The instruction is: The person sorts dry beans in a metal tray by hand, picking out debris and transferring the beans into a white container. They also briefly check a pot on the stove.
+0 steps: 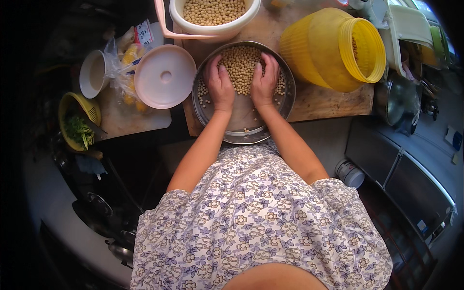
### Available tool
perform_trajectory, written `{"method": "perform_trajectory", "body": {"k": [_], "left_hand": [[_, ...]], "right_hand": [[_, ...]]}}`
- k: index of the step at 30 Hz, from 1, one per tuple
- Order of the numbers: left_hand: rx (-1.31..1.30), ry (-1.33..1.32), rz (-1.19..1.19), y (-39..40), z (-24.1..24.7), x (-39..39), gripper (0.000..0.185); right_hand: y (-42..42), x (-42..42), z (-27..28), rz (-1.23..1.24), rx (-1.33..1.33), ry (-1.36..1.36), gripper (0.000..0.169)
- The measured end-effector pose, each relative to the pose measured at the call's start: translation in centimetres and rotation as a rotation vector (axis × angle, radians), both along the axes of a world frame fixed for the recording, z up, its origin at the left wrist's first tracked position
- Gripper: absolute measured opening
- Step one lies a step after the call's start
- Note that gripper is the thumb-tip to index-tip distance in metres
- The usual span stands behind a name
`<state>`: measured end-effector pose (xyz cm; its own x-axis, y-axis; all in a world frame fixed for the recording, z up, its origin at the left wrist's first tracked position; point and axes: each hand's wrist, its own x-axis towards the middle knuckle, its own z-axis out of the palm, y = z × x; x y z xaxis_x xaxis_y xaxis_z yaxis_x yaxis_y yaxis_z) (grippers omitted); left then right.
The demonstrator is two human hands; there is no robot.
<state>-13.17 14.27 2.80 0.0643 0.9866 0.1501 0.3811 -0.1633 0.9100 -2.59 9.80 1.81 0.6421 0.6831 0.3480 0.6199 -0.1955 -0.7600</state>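
A round metal-rimmed pan [290,95] sits at the board's front edge, its near rim close to my body. I cannot tell whether its floor is mesh or solid. Dry soybeans [242,69] form a heap in its far half, with a few loose ones nearer me. My left hand [220,84] curves around the heap's left side, and my right hand [265,80] mirrors it on the right. Both thumbs point away from me and lie apart from the index fingers. Some fingertips are hidden. Beans also lie outside each hand, against the pan's wall.
Behind the pan stands a white tub [177,22] of soybeans with a pink handle. A yellow plastic jar [308,47] lies sideways on the wooden board [333,103]. At left are a pink lid [165,90], bagged corn [129,56], a white bowl [88,74] and a yellow basket [67,123] of greens.
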Motion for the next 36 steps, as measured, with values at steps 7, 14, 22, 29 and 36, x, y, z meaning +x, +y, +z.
{"method": "perform_trajectory", "body": {"k": [7, 14, 22, 29, 36], "left_hand": [[-0.145, -0.271, -0.069, 0.9, 0.6, 2.8, 0.031], [-0.626, -0.915, 0.068, 0.3, 0.3, 3.1, 0.031], [-0.939, -1.298, 0.193, -2.3, 2.2, 1.5, 0.033], [-0.857, -1.370, 0.046, -2.0, 8.5, 1.6, 0.034], [-0.446, -1.419, -0.204, 7.4, 17.3, 4.0, 0.033]], "right_hand": [[2.9, -1.2, 0.1, 0.134, 0.071, 0.106, 0.027], [3.0, -2.5, 2.6, -0.016, 0.315, 1.232, 0.022], [0.0, -3.3, 4.1, -0.144, 0.490, 1.692, 0.030], [0.3, -3.4, 9.9, -0.066, 0.578, 1.621, 0.033], [10.1, -0.6, 18.6, 0.291, 0.745, 1.382, 0.029]]}}
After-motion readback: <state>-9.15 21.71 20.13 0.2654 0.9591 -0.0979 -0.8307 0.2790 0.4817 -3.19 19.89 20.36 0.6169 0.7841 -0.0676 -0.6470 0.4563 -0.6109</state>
